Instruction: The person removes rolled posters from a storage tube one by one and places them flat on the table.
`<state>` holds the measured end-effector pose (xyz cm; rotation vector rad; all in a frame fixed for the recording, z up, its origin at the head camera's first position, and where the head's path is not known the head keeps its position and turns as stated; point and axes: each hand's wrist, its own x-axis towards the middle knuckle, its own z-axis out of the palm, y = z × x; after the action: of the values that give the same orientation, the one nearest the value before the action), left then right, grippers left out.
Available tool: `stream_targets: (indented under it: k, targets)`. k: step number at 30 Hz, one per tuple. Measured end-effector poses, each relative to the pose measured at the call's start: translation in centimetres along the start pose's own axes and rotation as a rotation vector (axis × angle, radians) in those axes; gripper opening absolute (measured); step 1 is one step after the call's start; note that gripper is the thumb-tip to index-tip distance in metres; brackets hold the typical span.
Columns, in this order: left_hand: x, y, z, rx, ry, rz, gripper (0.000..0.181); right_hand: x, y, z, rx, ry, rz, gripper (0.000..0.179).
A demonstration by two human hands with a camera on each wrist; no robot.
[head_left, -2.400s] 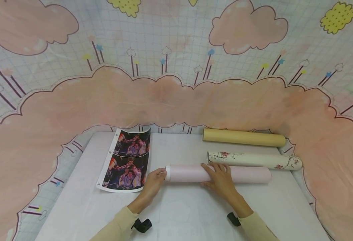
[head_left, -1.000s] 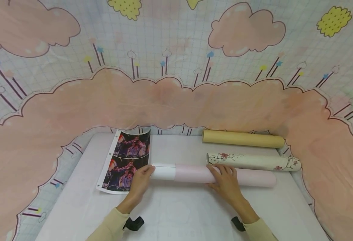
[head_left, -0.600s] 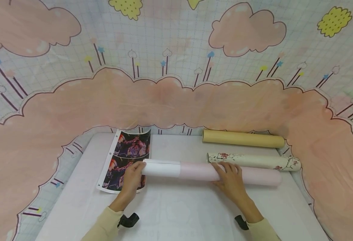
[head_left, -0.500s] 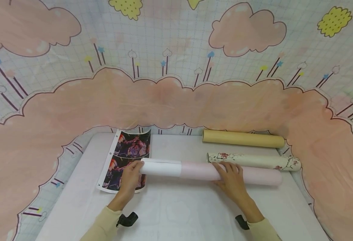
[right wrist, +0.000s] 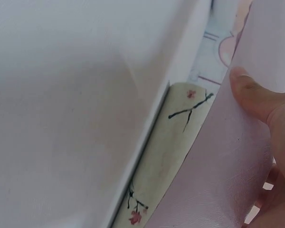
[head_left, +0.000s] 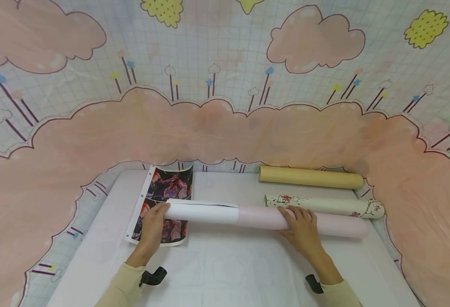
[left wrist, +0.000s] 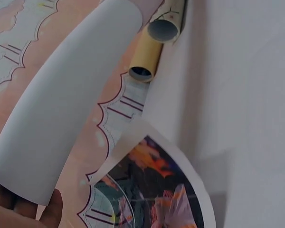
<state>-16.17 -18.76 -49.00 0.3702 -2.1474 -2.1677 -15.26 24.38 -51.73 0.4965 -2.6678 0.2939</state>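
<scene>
A white paper roll (head_left: 203, 214) sticks out of the left end of a pink tube (head_left: 341, 224) in the head view. My left hand (head_left: 152, 226) pinches the roll's free end; in the left wrist view its fingers reach inside the rim of the white roll (left wrist: 71, 95). Around the pink tube's middle my right hand (head_left: 304, 230) grips from above. Seen from the right wrist, its thumb lies along the pink surface (right wrist: 218, 156). Both roll and tube are held over the white table (head_left: 225, 264), and the left end overlaps a printed photo sheet (head_left: 172, 183).
Behind the pink tube lies a white tube with red blossoms (head_left: 324, 206). A yellow tube (head_left: 311, 177) lies farther back, near the table's far edge. A patterned cloth (head_left: 225, 132) with clouds rises behind the table.
My left hand has moved left and drawn much more of the white roll out of the pink tube. My right hand has shifted a little right with the tube.
</scene>
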Motion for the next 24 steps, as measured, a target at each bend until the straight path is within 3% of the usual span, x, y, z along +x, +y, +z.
stream_targets:
  k: [8,18,24]
  targets:
    - [0.6,-0.2,-1.9,-0.042,0.007,0.004,0.046,-0.3,1.0,-0.4,-0.007,0.026,0.005,0.079]
    - [1.0,-0.1,-3.9,-0.024,0.073,0.020,0.051,-0.8,2.1,-0.8,0.000,0.002,0.050,0.078]
    - [1.1,0.1,-4.9,-0.060,0.133,0.007,0.049,-1.2,2.7,-0.9,0.020,0.000,0.084,0.077]
